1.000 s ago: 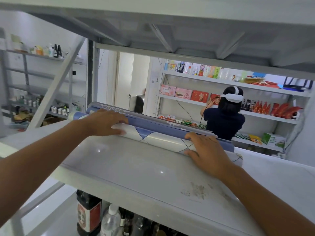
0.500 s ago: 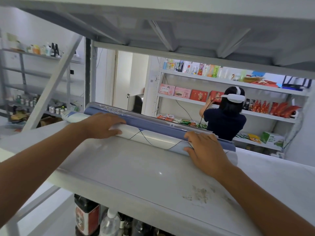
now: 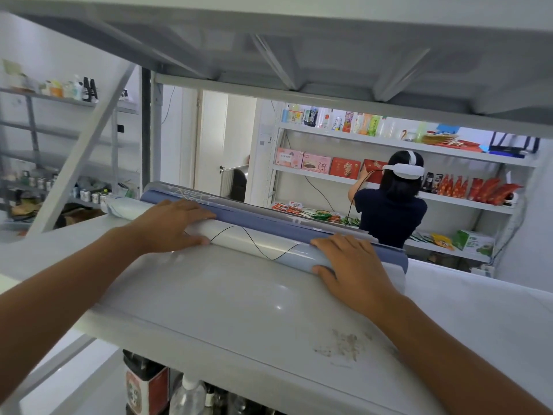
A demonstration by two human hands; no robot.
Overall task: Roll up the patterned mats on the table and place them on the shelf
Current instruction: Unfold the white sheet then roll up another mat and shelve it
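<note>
- Currently, the front rolled mat (image 3: 254, 244), white and pale blue with thin black lines, is lying lengthwise on the white shelf (image 3: 239, 319).
- The second rolled mat (image 3: 269, 218), blue-violet, is lying just behind it, touching it.
- The left hand (image 3: 170, 226) is pressing on the front roll's left part, fingers straight.
- The right hand (image 3: 353, 265) is pressing on its right end, fingers extended.
- Several bottles (image 3: 185, 396) are standing on the level below.

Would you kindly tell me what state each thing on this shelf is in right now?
Pale mat: rolled up, lying on the shelf under both hands.
Blue mat: rolled up, lying just behind the pale mat.
Left hand: fingers spread flat, resting on the pale mat.
Right hand: fingers flat, resting on the pale mat.
</note>
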